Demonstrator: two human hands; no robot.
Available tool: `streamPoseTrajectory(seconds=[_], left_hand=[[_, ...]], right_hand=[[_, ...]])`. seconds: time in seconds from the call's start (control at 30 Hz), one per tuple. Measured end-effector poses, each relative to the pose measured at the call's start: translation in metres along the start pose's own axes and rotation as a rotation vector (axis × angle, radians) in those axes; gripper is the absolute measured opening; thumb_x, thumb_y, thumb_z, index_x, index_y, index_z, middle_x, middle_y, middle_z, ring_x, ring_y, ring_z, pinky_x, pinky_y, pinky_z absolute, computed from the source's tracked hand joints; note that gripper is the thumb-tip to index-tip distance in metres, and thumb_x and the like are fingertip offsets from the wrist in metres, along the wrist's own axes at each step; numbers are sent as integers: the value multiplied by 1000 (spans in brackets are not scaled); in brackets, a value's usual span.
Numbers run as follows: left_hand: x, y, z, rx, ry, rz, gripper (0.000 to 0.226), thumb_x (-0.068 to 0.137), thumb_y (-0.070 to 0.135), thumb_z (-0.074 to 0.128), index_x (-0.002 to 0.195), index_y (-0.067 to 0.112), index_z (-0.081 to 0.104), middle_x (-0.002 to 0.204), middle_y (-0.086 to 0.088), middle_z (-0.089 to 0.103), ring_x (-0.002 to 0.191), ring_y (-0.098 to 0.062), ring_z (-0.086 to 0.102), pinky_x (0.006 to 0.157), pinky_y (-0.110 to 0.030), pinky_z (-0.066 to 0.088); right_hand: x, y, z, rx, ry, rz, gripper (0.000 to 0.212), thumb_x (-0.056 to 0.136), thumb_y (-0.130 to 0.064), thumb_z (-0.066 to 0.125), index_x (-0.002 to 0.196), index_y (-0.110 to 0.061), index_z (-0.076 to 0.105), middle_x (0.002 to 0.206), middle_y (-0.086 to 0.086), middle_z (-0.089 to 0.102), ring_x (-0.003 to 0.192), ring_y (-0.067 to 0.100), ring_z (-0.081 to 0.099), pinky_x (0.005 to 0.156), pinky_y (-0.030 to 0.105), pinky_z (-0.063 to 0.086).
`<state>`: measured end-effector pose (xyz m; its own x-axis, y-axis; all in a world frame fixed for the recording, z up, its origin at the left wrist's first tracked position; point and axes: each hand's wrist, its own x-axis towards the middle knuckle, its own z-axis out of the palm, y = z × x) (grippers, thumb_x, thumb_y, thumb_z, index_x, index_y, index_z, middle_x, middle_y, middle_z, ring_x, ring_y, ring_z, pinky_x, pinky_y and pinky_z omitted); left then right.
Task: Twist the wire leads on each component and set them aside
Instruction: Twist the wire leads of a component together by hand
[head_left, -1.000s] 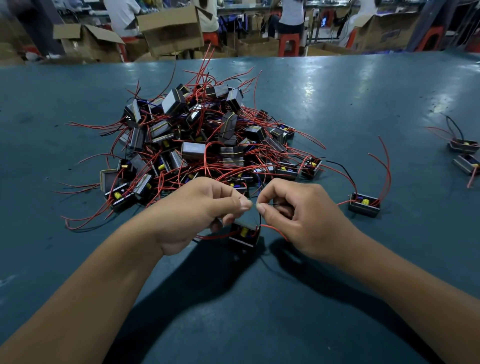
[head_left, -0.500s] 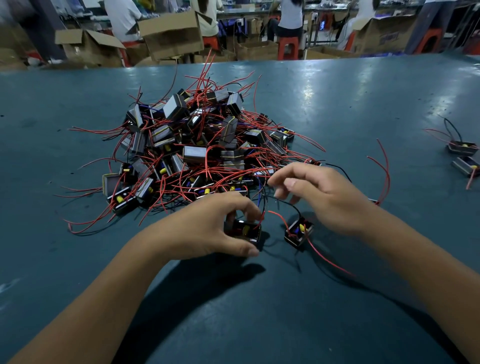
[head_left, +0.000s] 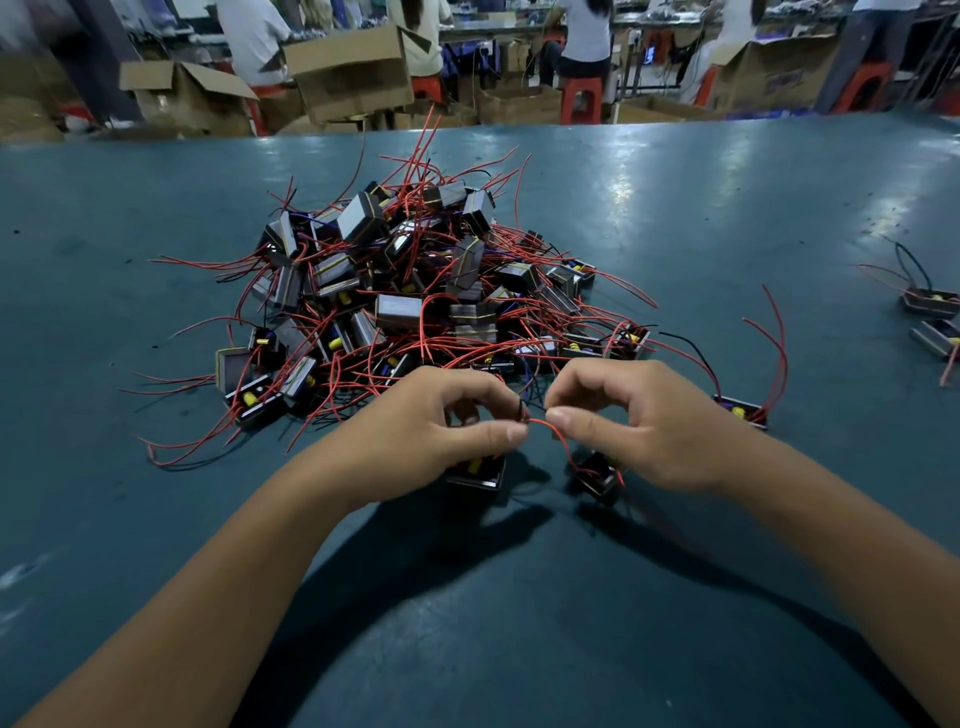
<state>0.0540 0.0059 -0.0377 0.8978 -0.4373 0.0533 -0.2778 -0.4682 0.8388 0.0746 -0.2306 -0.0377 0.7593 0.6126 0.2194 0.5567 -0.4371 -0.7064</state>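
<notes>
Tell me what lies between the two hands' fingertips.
In the head view, only a short stretch of red wire spans the gap between the left hand and the right hand; both pinch it, with the green table below.

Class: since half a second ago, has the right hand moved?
Yes. The right hand has drawn back from the pile toward the left hand.

Open cardboard boxes (head_left: 348, 73), red stools (head_left: 581, 98), seated people (head_left: 584, 31) behind teal table (head_left: 675, 218); details blurry.
</notes>
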Motion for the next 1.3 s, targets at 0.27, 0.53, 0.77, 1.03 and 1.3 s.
streamPoseTrajectory(seconds=[0.27,0.53,0.77,1.03,1.3], left_hand=[[1,0,3,-134,4,-20,16,92,32,67,88,18,74,80,-11,67,74,-14,58,72,-29,48],[2,-1,2,-124,91,-14,5,93,16,70,91,15,65,81,2,64,75,-12,56,72,-30,47],[-4,5,-6,-161,42,-25,10,84,24,79,87,15,75,77,-9,70,69,-13,60,66,-24,49],[-1,3,0,-94,25,5,11,86,21,77,79,15,73,59,12,61,53,-1,51,53,-12,40],[-9,-6,-25,104,-141,-98,42,68,48,88,99,34,63,93,17,65,79,-1,59,70,-17,49]], right_hand=[[1,1,5,18,182,16,11,89,-32,62,80,-26,63,75,-4,68,70,15,64,69,38,51],[-2,-5,5,-65,436,-105,13,90,-29,67,81,-21,63,74,-12,63,74,7,60,70,12,41],[-5,-14,13,-223,263,-156,13,85,-27,69,74,-20,64,69,-13,61,67,8,55,65,32,48],[-4,-13,12,-123,292,-88,13,82,-20,67,69,-17,63,61,-6,62,60,12,57,58,22,44],[-8,-1,-39,-149,-83,14,26,87,-15,63,110,-27,64,106,-16,68,105,5,62,94,18,45]])
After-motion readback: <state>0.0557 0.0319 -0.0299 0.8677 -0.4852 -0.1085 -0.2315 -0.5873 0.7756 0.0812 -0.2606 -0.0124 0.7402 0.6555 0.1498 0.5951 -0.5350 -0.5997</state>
